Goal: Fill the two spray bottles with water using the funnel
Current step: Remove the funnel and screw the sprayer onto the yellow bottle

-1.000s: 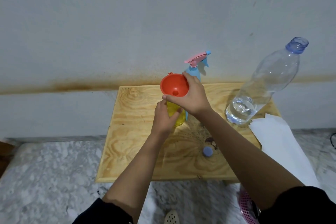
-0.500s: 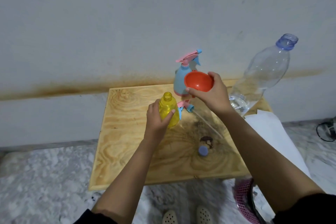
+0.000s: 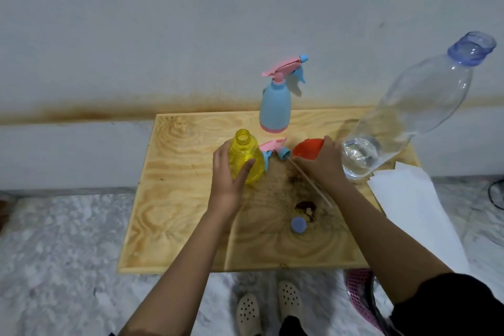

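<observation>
**Desk:** What carries the scene?

**Photographer:** A plywood counter (image 3: 191,226) against a pale wall, with both forearms reaching across it. Just outside the right hand (image 3: 323,163) stands a tall clear water bottle (image 3: 409,117), uncapped, with a little water at its base. A white sheet of paper (image 3: 409,213) lies past the right forearm and hangs off the counter's edge.

**Desk:** And the spray bottles?

**Photographer:** The blue spray bottle (image 3: 275,109) stands upright beyond both hands, toward the wall and clear of them, its pink-and-blue sprayer screwed on. The yellow spray bottle (image 3: 245,158) is in the left hand (image 3: 227,174). Its neck is open, the fingers wrap its far side and the thumb lies across the front.

**Desk:** What does the right hand have?

**Photographer:** Its fingers are curled over the rim of the orange funnel (image 3: 306,148), holding it low over the counter. I cannot tell whether the funnel touches the wood.

**Desk:** Anything smaller?

**Photographer:** Between the two hands lies a loose spray head (image 3: 272,148), right beside the yellow spray bottle. Its thin dip tube (image 3: 311,183) runs back under the right wrist. A small blue cap (image 3: 298,224) sits on the counter between the forearms, nearer the person than either hand.
</observation>
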Tool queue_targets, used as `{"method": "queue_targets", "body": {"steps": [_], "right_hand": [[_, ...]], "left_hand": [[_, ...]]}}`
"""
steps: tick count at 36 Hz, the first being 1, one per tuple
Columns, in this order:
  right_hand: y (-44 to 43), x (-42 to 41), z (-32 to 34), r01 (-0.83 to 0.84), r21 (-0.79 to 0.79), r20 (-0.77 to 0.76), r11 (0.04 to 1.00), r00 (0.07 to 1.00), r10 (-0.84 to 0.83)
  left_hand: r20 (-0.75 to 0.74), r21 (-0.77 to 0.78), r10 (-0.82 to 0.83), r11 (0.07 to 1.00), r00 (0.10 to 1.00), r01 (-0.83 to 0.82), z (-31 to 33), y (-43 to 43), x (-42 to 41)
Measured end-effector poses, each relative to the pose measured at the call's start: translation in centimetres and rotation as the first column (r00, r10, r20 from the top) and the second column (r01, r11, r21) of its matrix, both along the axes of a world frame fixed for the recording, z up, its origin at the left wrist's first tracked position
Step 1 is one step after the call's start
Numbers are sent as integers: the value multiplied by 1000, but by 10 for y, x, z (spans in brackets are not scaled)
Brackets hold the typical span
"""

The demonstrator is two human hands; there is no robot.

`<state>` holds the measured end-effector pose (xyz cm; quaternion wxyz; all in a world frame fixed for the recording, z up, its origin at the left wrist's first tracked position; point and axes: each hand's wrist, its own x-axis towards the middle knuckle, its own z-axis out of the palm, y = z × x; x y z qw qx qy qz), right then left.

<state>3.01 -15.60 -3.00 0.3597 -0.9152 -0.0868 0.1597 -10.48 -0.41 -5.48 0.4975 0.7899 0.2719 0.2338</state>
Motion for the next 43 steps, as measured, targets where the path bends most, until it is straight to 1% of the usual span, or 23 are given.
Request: {"method": "queue_targets", "body": {"steps": [5, 10, 13, 14, 16, 19, 21, 22, 25, 28, 31, 35, 39, 43], "right_hand": [[1, 4, -6, -5, 23, -29, 1000, 1000, 6], [-1, 8, -6, -55, 9, -27, 998, 998, 55], [-2, 9, -3, -69, 8, 0, 998, 998, 69], [-2, 10, -1, -76, 6, 18, 997, 997, 76], [1, 11, 3, -81, 27, 109, 996, 991, 77], [8, 12, 10, -90, 138, 273, 986, 961, 49], [15, 11, 13, -120, 186, 296, 975, 953, 61], [19, 10, 13, -143, 179, 293, 973, 952, 86], [31, 12, 4, -256, 47, 253, 965, 938, 237], [38, 16, -5, -347, -118, 202, 930, 909, 365], [43, 20, -14, -381, -259, 221, 888, 871, 439], [49, 23, -21, -381, -446, 256, 810, 813, 524], [54, 23, -21, -364, -544, 246, 756, 792, 559], [55, 23, -21, -370, -552, 227, 748, 796, 561]], "left_hand": [[-5, -30, -10, 1000, 1000, 10, -3, -2, -1], [-25, -44, -11, 999, 1000, 10, -5, -3, -1], [-39, -52, -6, 999, 999, 4, -6, -3, -1], [-45, -52, -2, 999, 999, 0, -6, -3, -1], [-51, -52, 8, 999, 999, -10, -5, -4, 0], [-36, -61, 18, 998, 999, -21, -4, -7, 0], [-30, -66, 26, 997, 999, -28, -5, -8, 0], [-28, -68, 29, 997, 999, -30, -6, -8, 0], [-21, -76, 28, 997, 999, -29, -6, -7, 0], [-5, -94, 18, 995, 1000, -19, -4, -7, 0], [8, -87, 16, 996, 1000, -16, -4, -8, -1], [13, -73, 22, 997, 1000, -21, -9, -7, -1], [17, -60, 19, 998, 1000, -17, -10, -7, -2], [29, -75, 15, 997, 999, -13, -9, -7, -2]]}}
